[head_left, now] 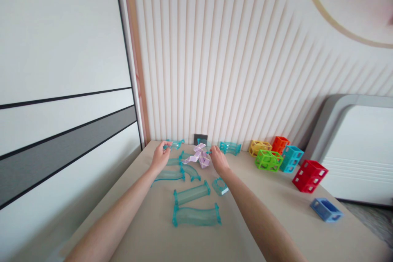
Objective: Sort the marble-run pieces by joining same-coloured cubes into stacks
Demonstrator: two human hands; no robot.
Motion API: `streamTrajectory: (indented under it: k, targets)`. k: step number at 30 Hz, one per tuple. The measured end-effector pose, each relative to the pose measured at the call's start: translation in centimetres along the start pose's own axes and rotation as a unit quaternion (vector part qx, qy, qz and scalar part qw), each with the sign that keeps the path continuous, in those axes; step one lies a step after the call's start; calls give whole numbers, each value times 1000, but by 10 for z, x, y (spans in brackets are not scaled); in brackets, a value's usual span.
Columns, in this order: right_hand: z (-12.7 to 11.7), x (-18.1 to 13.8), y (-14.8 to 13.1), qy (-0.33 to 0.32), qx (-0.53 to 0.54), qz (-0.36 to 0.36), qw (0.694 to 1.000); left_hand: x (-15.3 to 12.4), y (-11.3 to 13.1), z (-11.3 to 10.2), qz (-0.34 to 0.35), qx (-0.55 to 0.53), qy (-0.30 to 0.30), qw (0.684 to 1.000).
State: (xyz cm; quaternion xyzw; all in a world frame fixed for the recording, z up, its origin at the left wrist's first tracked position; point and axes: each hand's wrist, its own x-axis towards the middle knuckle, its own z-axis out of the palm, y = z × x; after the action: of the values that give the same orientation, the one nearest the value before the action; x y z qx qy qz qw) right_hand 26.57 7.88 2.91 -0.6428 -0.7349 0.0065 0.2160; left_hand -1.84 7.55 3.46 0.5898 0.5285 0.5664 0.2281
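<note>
My left hand [161, 156] reaches to the back left of the table, its fingers closed on the end of a clear teal track piece [177, 144]. Further right, my right hand [219, 159] pinches the edge of a curved teal track piece [206, 144], which is partly hidden by the hand and the lilac pieces. Between both hands lies a small heap of lilac angular pieces [201, 159]. Below them are a curved track piece [190, 171] and two straight ones, the nearer a wavy track piece [196, 216]. A teal piece with a round opening [220, 186] rests beside my right wrist.
Open-frame blocks stand to the right: yellow [259, 147], green [269, 160], orange [280, 145], teal [292, 158], red [310, 176] and blue [326, 209]. More teal tracks [230, 147] lie against the ribbed wall [196, 57]. A white cabinet [67, 139] borders the table's left side.
</note>
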Motion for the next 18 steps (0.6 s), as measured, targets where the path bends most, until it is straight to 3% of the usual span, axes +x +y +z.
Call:
streamTrajectory:
  k: [8,18]
  targets:
    - [-4,6,0,92,90,23,991,-4,8,0,19,-26,20,999]
    - [-13,1,-1,177,242,55,952,-2,2,6,14,-54,35,998]
